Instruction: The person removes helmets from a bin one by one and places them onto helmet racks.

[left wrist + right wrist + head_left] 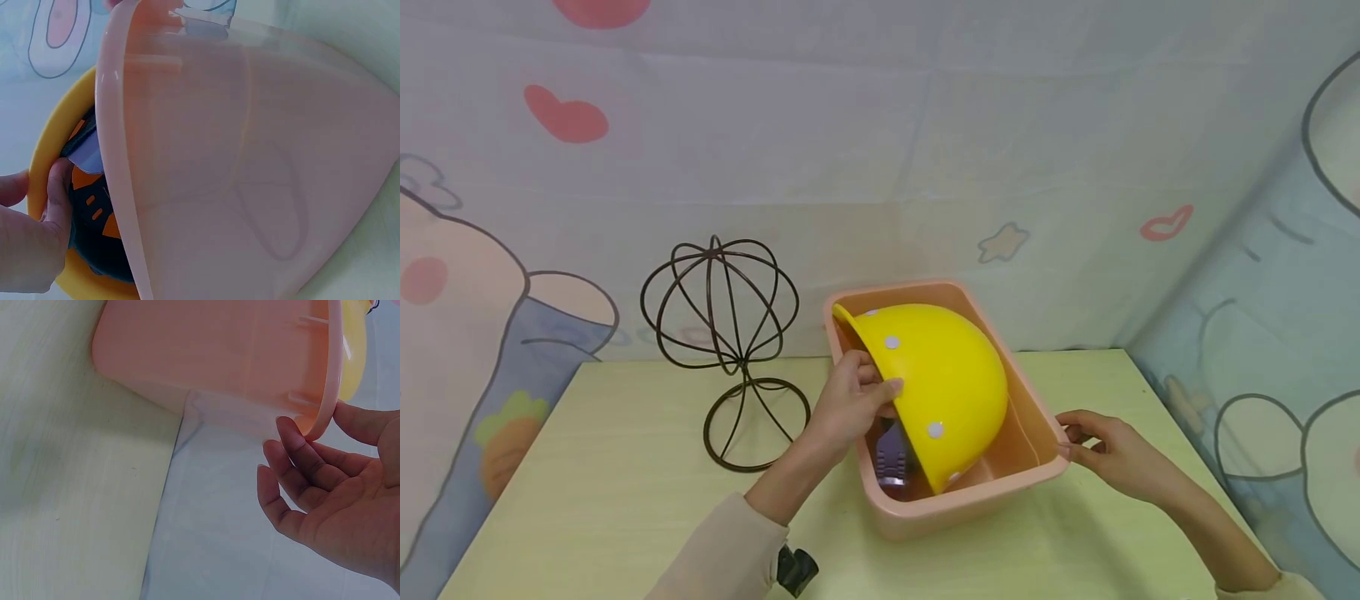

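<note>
Helmet (943, 379): yellow hard shell, smooth and glossy, rounded dome with small white dots on its surface; stands tilted on its edge inside the tub, dome toward the right, open side toward the left.
Helmet interior: dark lining with orange patches and a greyish strap piece, seen in the left wrist view (94, 206).
Tub (1037, 471): pale pink plastic, rectangular with rounded corners and a rolled rim; sits on the bench slightly right of centre; the helmet fills most of it.
Left hand (850, 400): fingers curled round the helmet's rim on its left side, thumb outside on the yellow shell, fingers inside against the lining; a beige sleeve covers the forearm.
Right hand (1108, 450): fingers loosely bent, tips touching the rim of the tub at its right near corner; in the right wrist view the thumb lies above the rim and the fingers (300, 469) below it.
Wire stand (726, 350): dark metal, ball-shaped cage on a ring base, upright on the bench, left of the tub and apart from it.
Bench (610, 467): light yellow-green wood-grain top.
Backdrop (925, 150): pale cloth with cartoon prints, hanging behind and at both sides.
</note>
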The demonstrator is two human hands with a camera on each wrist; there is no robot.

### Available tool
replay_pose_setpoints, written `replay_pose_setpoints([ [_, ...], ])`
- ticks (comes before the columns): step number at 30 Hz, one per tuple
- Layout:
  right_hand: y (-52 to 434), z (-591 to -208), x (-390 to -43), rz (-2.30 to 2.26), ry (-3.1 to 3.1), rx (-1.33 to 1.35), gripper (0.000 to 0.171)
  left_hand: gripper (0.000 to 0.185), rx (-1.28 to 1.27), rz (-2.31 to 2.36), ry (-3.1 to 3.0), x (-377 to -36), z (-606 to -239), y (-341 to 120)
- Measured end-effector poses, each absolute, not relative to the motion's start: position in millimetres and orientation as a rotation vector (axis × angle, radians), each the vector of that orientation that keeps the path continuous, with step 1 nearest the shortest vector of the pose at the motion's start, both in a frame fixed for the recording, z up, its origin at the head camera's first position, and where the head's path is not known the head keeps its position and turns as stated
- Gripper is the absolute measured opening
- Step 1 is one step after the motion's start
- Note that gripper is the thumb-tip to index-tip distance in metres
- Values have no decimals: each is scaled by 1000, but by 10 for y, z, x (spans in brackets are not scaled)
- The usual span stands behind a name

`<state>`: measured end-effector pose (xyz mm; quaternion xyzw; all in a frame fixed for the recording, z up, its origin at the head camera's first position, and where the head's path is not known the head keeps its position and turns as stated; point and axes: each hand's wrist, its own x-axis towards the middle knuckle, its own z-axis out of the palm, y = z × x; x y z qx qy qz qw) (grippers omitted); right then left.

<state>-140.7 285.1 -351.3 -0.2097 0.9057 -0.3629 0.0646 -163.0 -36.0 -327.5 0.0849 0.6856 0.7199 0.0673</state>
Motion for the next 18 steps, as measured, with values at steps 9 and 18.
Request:
replay_pose_setpoints([
  [9, 2836, -3502, -1408, -1082, 2738, -607, 30, 36, 361, 2230, 2031, -1579, -3137, -389],
  [18, 2824, -3499, -1405, -1088, 2722, -602, 31, 35, 371, 2261, 2021, -1559, -3027, -424],
])
